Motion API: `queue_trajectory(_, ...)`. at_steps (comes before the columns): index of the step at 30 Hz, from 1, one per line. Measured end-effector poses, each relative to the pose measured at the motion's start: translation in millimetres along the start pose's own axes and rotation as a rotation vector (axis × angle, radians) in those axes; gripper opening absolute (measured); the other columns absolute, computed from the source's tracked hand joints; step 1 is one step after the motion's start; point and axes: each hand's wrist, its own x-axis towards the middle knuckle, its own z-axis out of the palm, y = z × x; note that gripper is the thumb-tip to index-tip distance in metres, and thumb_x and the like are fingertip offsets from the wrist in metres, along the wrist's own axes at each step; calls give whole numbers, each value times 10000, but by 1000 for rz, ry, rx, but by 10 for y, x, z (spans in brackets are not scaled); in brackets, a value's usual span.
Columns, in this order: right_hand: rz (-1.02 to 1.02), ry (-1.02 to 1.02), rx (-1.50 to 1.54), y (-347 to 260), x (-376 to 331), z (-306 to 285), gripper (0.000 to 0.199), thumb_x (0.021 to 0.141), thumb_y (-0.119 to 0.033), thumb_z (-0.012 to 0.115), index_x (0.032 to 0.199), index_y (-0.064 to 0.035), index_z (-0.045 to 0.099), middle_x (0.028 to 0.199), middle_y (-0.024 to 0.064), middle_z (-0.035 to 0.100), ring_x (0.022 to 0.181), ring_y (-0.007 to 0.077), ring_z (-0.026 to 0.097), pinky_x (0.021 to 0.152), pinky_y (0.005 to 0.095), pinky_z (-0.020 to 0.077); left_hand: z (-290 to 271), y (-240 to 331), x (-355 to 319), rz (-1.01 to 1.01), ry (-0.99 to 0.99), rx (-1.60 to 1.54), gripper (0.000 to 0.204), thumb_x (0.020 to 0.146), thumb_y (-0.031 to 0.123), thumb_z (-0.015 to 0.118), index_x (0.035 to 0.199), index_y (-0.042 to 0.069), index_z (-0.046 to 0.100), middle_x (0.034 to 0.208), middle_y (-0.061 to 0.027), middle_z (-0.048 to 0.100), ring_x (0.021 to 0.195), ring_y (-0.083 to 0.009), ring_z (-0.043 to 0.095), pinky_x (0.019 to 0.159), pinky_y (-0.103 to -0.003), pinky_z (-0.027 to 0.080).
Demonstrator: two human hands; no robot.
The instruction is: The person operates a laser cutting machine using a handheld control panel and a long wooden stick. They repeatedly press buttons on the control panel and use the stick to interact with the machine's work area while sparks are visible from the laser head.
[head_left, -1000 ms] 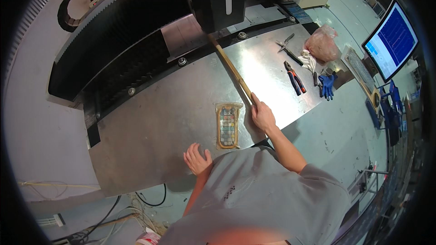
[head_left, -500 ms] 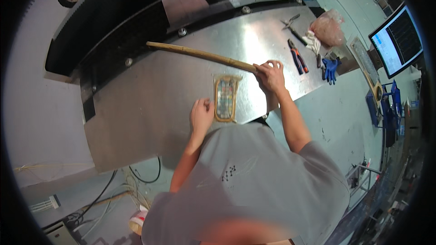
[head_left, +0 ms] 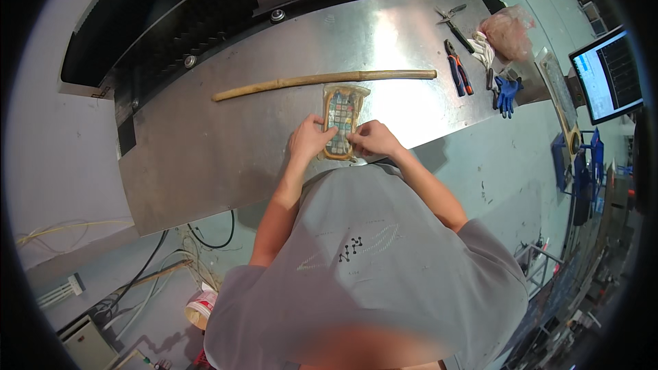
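Observation:
A keypad-like remote control (head_left: pixel 340 111) in a yellowed clear plastic cover lies on the metal sheet near its front edge, with rows of small coloured keys on its face. My left hand (head_left: pixel 312 138) grips its left edge, thumb over the lower keys. At the lower right edge my right hand (head_left: pixel 374 140) pinches the cover with bent fingers. Just beyond the remote a bamboo stick (head_left: pixel 312 81) lies across the sheet, touched by neither hand.
The metal sheet (head_left: pixel 185 164) has pliers (head_left: pixel 458 68), cutters (head_left: pixel 452 24), blue gloves (head_left: pixel 507 94) and a pinkish plastic bag (head_left: pixel 507 34) at its right. Round metal fittings (head_left: pixel 277 16) line the back. A monitor (head_left: pixel 608 72) stands far right; cables (head_left: pixel 151 281) hang at lower left.
My right hand has let go of the bamboo stick and come down to the remote. The stick now lies flatter across the sheet. My left hand has moved onto the remote.

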Motion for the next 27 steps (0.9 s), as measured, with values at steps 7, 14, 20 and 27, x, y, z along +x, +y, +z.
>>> queue_trajectory(7, 86, -17, -296, -180, -24, 39, 430, 1002, -424, 722, 863, -23, 792, 751, 56, 770, 626, 145, 722, 634, 312, 590, -12, -13, 81, -12, -52, 32, 588, 809, 510, 830, 1205, 102, 679, 898, -83, 767, 948, -297, 756, 826, -453, 575)
queue_trajectory(14, 159, -36, -317, -245, 1, 26, 438, 951, -468, 726, 796, -67, 811, 755, 72, 777, 742, 220, 760, 752, 388, 600, 2, -46, 154, -12, -99, 31, 591, 804, 490, 848, 1196, 86, 668, 893, -70, 761, 915, -275, 752, 798, -438, 576)
queue_trajectory(20, 118, -37, -352, -244, -8, 38, 440, 1000, -431, 714, 846, -30, 811, 762, 59, 788, 656, 146, 742, 674, 320, 596, 6, -22, 88, 12, -60, 6, 564, 806, 453, 860, 1162, 65, 656, 837, -66, 733, 829, -250, 726, 739, -427, 557)
queue_trajectory(27, 146, -19, -262, -166, 10, 60, 421, 954, -441, 730, 832, -46, 814, 781, 61, 792, 731, 197, 759, 755, 368, 601, 29, -38, 90, 27, -34, 13, 576, 816, 463, 864, 1144, 42, 647, 767, -45, 686, 729, -193, 672, 669, -394, 521)
